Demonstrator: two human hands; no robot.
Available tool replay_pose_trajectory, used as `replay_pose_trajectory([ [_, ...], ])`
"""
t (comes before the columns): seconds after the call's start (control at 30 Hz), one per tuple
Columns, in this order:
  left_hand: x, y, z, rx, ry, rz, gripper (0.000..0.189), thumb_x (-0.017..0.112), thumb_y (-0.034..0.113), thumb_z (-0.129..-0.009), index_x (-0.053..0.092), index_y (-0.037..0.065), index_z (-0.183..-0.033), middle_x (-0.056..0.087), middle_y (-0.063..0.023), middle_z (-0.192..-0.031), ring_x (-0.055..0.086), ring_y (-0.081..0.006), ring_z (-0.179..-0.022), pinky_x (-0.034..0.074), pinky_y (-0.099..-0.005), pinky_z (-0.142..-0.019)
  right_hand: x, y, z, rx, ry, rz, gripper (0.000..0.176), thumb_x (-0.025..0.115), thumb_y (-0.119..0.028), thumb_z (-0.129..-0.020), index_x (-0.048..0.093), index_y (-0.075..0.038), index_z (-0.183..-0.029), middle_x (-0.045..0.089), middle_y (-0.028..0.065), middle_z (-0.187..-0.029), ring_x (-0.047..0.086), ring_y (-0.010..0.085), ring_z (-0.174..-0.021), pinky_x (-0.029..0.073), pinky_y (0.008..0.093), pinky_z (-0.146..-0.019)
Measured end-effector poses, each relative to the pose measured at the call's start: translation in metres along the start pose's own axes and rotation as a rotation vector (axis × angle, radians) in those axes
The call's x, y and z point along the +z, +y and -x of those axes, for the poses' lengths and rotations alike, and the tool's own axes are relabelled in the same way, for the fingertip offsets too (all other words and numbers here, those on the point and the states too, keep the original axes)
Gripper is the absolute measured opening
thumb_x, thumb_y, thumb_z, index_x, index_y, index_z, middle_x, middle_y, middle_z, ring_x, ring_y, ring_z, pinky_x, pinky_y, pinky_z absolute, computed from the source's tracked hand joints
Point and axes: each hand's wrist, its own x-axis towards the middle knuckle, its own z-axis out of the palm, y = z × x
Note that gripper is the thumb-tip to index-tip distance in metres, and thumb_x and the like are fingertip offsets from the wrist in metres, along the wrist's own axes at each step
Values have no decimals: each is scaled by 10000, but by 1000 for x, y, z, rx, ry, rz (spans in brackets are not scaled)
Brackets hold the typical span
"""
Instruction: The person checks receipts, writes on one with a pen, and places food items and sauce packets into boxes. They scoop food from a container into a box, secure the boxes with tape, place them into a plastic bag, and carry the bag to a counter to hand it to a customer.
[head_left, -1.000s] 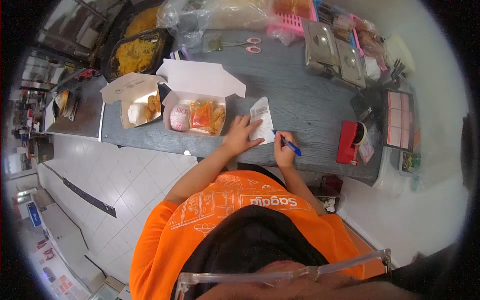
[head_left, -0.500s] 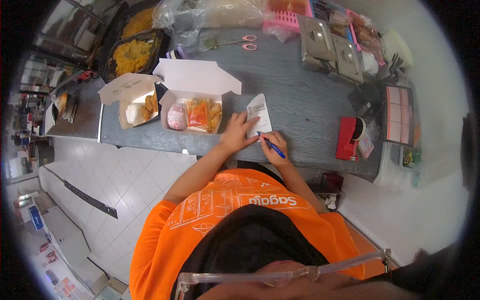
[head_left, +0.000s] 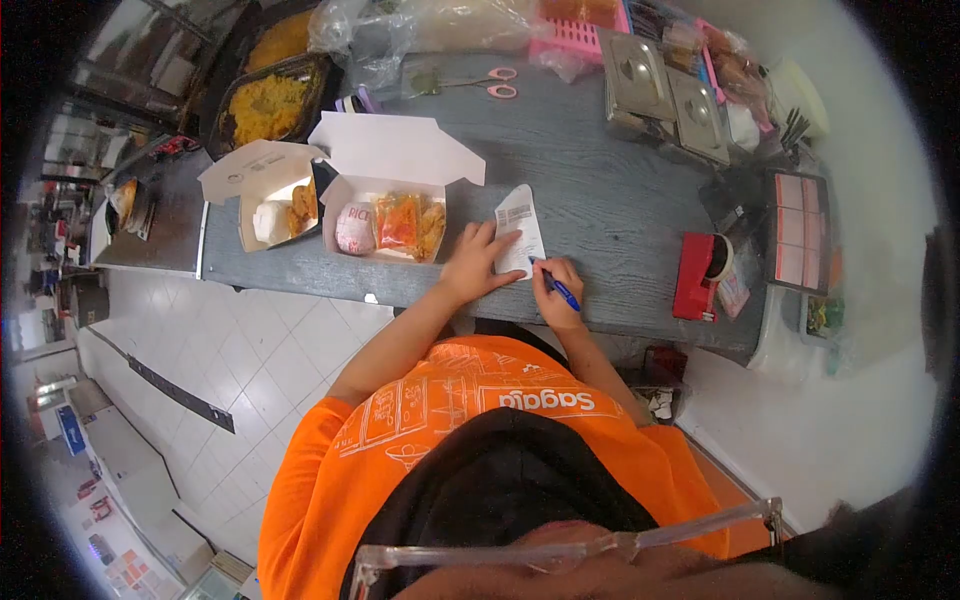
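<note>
A printed receipt (head_left: 518, 225) lies on the grey table in front of me. My left hand (head_left: 474, 266) rests flat on its left and lower part, fingers spread. In my right hand (head_left: 556, 300) is a blue pen (head_left: 563, 291), its tip at the receipt's lower right edge. To the left stands an open white meal box (head_left: 400, 165) with a paper-wrapped rice portion (head_left: 355, 228), a packet of red sauce (head_left: 398, 222) and fried chicken (head_left: 432, 228). Beside it, a smaller open box (head_left: 255, 172) holds a white wrapped portion and fried pieces.
A red tape dispenser (head_left: 694, 275) sits to the right, near a framed card (head_left: 800, 228). Pink-handled scissors (head_left: 500, 82) lie at the back. Lidded steel containers (head_left: 637, 75) stand back right, and a black tray (head_left: 312, 98) of yellow food back left.
My right hand has moved slightly to the right with the pen, whose tip is now nearer the receipt's right edge. My left hand has stayed on the paper.
</note>
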Motion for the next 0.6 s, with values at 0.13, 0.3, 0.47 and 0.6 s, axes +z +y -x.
replay_pose_trajectory([
  [0.13, 2, -2, 0, 15, -12, -24, 578, 708, 312, -620, 521, 123, -1133, 427, -170, -1080, 386, -326, -948, 361, -413, -835, 1, 2, 4, -73, -73, -31, 89, 576, -27, -727, 527, -22, -801, 519, 139, -740, 525, 301, -689, 422, 360, -600],
  [0.3, 3, -2, 1, -12, 4, -46, 587, 713, 325, -614, 516, 156, -1141, 357, -191, -1185, 355, -354, -1008, 337, -433, -885, -3, -3, 2, -106, -134, -81, 61, 562, -17, -726, 525, -20, -774, 529, 146, -742, 531, 308, -700, 425, 365, -611],
  [0.47, 2, 7, 5, 16, 107, -137, 570, 705, 318, -632, 510, 149, -1140, 329, -192, -1213, 334, -376, -1050, 303, -444, -915, 0, 4, 7, -77, -28, 56, 67, 557, -72, -750, 520, -16, -757, 537, 148, -697, 532, 319, -648, 421, 367, -566],
  [0.6, -4, 2, 1, -59, -135, -25, 540, 679, 322, -666, 503, 160, -1150, 353, -165, -1204, 324, -368, -1072, 301, -473, -876, 8, 8, -12, 142, -115, 199, 149, 548, -146, -775, 510, -5, -744, 551, 157, -645, 535, 361, -565, 412, 415, -515],
])
